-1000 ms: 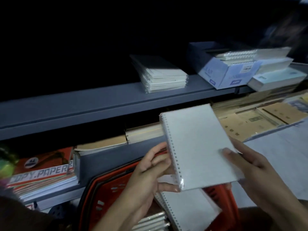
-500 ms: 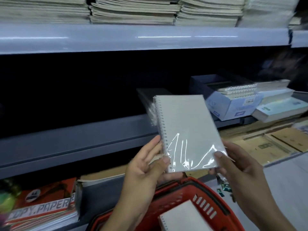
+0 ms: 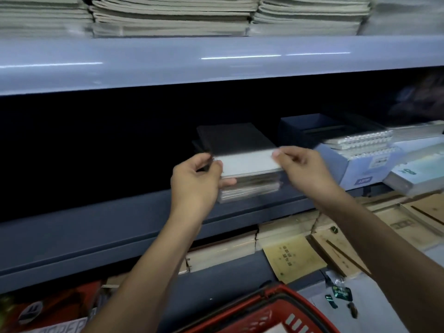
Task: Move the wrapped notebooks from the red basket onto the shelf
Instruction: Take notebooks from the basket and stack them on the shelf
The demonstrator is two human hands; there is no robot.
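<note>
on the shelf, both hands' fingers pinch a wrapped notebook atop the stack.

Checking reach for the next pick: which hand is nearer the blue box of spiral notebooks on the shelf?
Right. The right hand is just left of the blue box; the left hand is farther left, across the wrapped notebook both hold.

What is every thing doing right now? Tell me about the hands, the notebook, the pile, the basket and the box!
Left hand: grips the notebook's left edge.
Right hand: pinches its right edge.
Wrapped notebook: flat on top of the pile, still held.
Pile of wrapped notebooks: stacked on the shelf.
Red basket: below, only partly in view.
Blue box: open, spiral notebooks inside.
</note>
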